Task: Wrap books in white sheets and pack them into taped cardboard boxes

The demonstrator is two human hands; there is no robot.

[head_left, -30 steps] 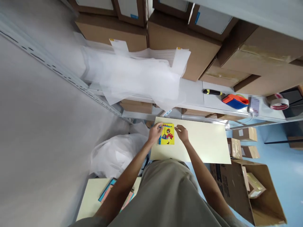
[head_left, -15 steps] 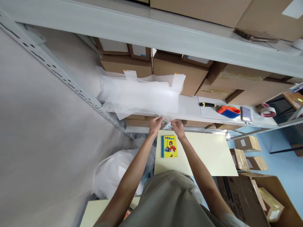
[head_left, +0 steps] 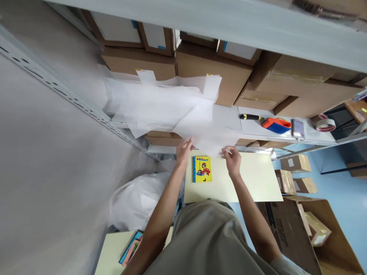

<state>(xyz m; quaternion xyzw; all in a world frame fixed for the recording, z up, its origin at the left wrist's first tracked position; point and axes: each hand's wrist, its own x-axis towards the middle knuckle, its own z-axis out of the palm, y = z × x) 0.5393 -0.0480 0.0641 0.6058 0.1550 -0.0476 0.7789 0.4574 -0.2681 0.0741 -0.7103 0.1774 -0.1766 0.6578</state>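
— Where is the foam sheet (head_left: 206, 131)?

— In the air over the far edge of the desk (head_left: 252, 179), stretched between both hands, its long side running left to right. The left hand (head_left: 184, 149) is closed on its left lower edge, and the right hand (head_left: 233, 158) pinches the right lower corner between thumb and fingers.

— And the book (head_left: 202, 169)?

— Flat on the desk near the far left corner, just under the sheet's lower edge. Its long axis points from the near edge to the far one. It lies between the hands, closer to the left.

— Anything around it?

— The sheet's top overlaps the stack of sheets (head_left: 149, 103) on the shelf (head_left: 229, 114). A knife (head_left: 250, 117) and a tape dispenser (head_left: 276, 125) lie further right on the shelf, well apart. Nothing lies between the sheet and the book.
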